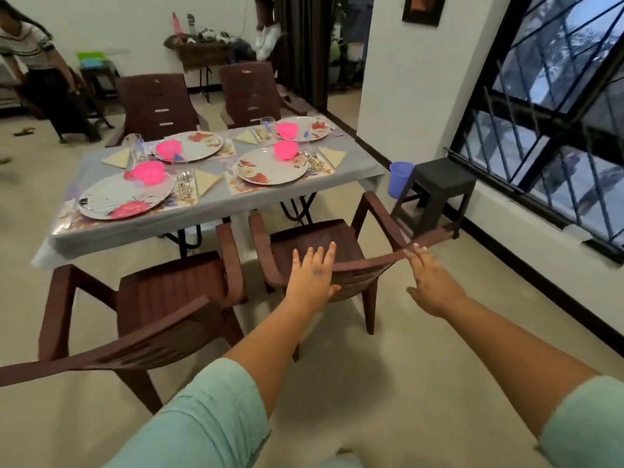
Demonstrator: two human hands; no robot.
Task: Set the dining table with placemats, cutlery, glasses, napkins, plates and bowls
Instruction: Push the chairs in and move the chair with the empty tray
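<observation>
The dining table [216, 211], under a grey cloth, stands in the middle of the room with its long axis running from the near left toward the far right, where one short end points at the window wall. Four places lie on it in two rows: each has a floral plate [272, 165] on a patterned placemat [238, 188], a pink bowl [285, 149] standing on the plate, a folded cream napkin [332, 156] pointing its corner toward the table edge, and cutlery [314, 161] laid between plate and napkin. A clear glass [267, 127] stands near the far right plate and another near the far left plate. Brown plastic chairs are drawn near the table, two on the far side and two on the near side. Over the back of the near right chair [351, 265] the left hand [312, 275] rests flat, fingers straight and spread, gripping nothing. The right hand [430, 282] reaches to the same backrest further right, fingers extended and touching its top rail, likewise uncurled. Beyond that chair a dark stool [439, 187] sits by the barred window with a blue cup [400, 179] just beside it. Two other people are at the far end of the room.
</observation>
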